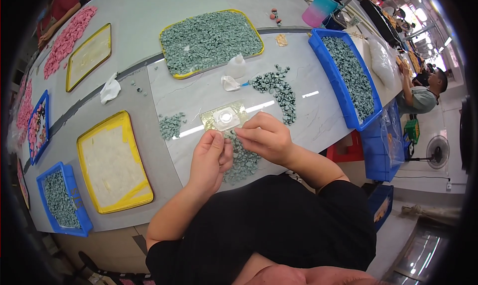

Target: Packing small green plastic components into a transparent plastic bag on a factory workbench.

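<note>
My left hand [213, 154] and my right hand [266, 138] meet in front of me, each with fingertips pinched together. What they hold is too small to make out, and the fingers partly hide it. Just beyond them a small clear dish with a white round centre [226, 117] sits on a greenish-yellow block [208, 119]. Under and below my hands lies a heap of small grey-green pieces [242, 164]. A smaller heap [172, 125] is to the left, and a pile of green pieces with dark parts [284, 93] spreads to the right.
Beyond stand a white bottle [236, 67], a crumpled white cloth [229, 83] and a full yellow-rimmed tray [209, 38]. Blue bins [371, 113] [82, 213] of green pieces flank both sides. A yellow tray [114, 160] lies left. A person [420, 93] is at the right.
</note>
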Action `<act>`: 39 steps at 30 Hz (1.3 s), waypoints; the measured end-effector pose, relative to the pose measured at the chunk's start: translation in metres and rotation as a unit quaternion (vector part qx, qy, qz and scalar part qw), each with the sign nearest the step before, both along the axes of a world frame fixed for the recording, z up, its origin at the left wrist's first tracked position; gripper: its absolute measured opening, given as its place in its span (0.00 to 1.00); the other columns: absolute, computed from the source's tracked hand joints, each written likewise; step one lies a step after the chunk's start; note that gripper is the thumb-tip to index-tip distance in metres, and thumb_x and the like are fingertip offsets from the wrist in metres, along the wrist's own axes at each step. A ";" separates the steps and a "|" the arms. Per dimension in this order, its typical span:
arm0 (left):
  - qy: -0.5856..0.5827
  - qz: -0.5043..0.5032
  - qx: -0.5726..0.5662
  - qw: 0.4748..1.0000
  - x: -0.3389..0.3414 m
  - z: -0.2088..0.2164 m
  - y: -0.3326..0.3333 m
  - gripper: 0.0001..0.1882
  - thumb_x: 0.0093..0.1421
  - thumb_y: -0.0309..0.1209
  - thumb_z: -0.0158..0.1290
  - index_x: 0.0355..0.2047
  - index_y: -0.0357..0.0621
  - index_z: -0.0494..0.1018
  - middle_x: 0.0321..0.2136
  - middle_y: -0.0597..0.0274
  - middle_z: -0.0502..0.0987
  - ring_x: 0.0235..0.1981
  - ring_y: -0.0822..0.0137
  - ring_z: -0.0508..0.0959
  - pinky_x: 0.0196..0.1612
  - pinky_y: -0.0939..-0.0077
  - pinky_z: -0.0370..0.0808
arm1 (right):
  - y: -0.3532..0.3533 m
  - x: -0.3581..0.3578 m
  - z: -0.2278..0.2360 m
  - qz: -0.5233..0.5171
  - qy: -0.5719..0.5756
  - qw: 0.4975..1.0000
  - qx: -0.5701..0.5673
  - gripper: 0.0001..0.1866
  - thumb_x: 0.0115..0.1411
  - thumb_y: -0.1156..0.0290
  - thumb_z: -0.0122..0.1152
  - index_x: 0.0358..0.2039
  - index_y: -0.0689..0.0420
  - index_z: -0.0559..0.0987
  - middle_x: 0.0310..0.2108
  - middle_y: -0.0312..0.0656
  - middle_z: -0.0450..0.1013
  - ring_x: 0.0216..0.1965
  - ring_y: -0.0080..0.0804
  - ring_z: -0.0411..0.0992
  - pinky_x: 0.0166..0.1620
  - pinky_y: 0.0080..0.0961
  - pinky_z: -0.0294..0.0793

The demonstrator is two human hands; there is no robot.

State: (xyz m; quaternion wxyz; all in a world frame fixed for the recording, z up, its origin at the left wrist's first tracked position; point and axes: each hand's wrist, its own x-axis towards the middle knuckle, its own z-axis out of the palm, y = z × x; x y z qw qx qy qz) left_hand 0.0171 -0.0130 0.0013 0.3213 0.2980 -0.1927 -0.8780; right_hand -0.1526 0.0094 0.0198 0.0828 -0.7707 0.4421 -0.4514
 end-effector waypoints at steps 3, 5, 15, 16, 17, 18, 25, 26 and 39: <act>-0.004 -0.016 0.006 1.000 0.001 0.003 0.000 0.11 0.65 0.36 0.38 0.27 0.44 0.61 0.15 0.71 0.59 0.14 0.80 0.54 0.15 0.87 0.50 | -0.001 0.002 0.001 0.011 0.016 0.999 -0.040 0.15 0.37 0.84 0.64 0.30 0.62 0.78 0.24 0.38 0.70 0.22 0.30 0.66 0.23 0.22 0.64; -0.008 -0.023 0.010 1.000 0.001 0.003 0.000 0.14 0.65 0.37 0.37 0.24 0.45 0.60 0.13 0.72 0.56 0.13 0.80 0.53 0.15 0.86 0.49 | 0.000 0.002 0.001 0.015 0.037 0.998 -0.056 0.16 0.36 0.83 0.64 0.31 0.62 0.78 0.25 0.39 0.70 0.23 0.31 0.67 0.24 0.23 0.65; -0.029 -0.028 -0.010 0.999 0.002 0.002 0.001 0.17 0.65 0.39 0.37 0.21 0.46 0.60 0.12 0.74 0.55 0.13 0.80 0.51 0.15 0.85 0.48 | 0.002 0.007 -0.002 0.032 0.089 0.991 -0.097 0.16 0.35 0.77 0.64 0.30 0.63 0.77 0.26 0.39 0.70 0.25 0.32 0.68 0.26 0.24 0.66; -0.032 -0.027 -0.012 0.999 0.002 0.002 0.002 0.17 0.65 0.40 0.37 0.21 0.46 0.60 0.12 0.74 0.55 0.13 0.81 0.51 0.15 0.85 0.48 | 0.003 0.008 -0.003 0.027 0.100 0.989 -0.105 0.16 0.35 0.77 0.64 0.30 0.64 0.77 0.26 0.39 0.70 0.25 0.32 0.68 0.26 0.25 0.66; -0.032 -0.027 -0.012 0.999 0.003 0.002 0.002 0.17 0.65 0.40 0.37 0.21 0.46 0.60 0.12 0.74 0.55 0.13 0.81 0.51 0.15 0.85 0.48 | 0.003 0.009 -0.005 0.023 0.112 0.987 -0.113 0.16 0.35 0.77 0.64 0.29 0.64 0.77 0.26 0.40 0.70 0.25 0.32 0.68 0.25 0.25 0.66; -0.034 -0.021 -0.021 0.999 0.003 0.002 0.003 0.17 0.65 0.39 0.38 0.21 0.46 0.61 0.12 0.74 0.55 0.13 0.81 0.52 0.15 0.86 0.48 | 0.004 0.010 -0.006 0.023 0.112 0.987 -0.113 0.16 0.35 0.77 0.64 0.29 0.64 0.77 0.26 0.40 0.70 0.25 0.32 0.68 0.25 0.25 0.66; -0.053 0.037 -0.064 0.996 0.001 0.004 0.011 0.15 0.65 0.37 0.39 0.23 0.45 0.62 0.13 0.75 0.57 0.13 0.83 0.52 0.16 0.87 0.48 | 0.005 0.017 -0.014 0.038 0.092 0.986 -0.134 0.15 0.37 0.77 0.60 0.29 0.67 0.76 0.27 0.41 0.70 0.25 0.33 0.67 0.27 0.24 0.67; -0.053 0.037 -0.064 0.996 0.001 0.004 0.012 0.15 0.65 0.37 0.39 0.23 0.45 0.62 0.13 0.75 0.57 0.13 0.83 0.52 0.16 0.87 0.48 | 0.003 0.017 -0.014 0.042 0.079 0.986 -0.140 0.14 0.36 0.79 0.65 0.27 0.65 0.76 0.26 0.40 0.70 0.23 0.32 0.67 0.25 0.24 0.66; -0.052 0.043 -0.088 0.994 0.003 0.001 0.013 0.14 0.65 0.36 0.40 0.24 0.43 0.63 0.15 0.75 0.59 0.15 0.83 0.53 0.17 0.87 0.50 | 0.005 0.019 -0.007 0.046 0.101 0.984 -0.136 0.12 0.36 0.83 0.65 0.26 0.66 0.76 0.26 0.40 0.70 0.23 0.31 0.67 0.25 0.25 0.65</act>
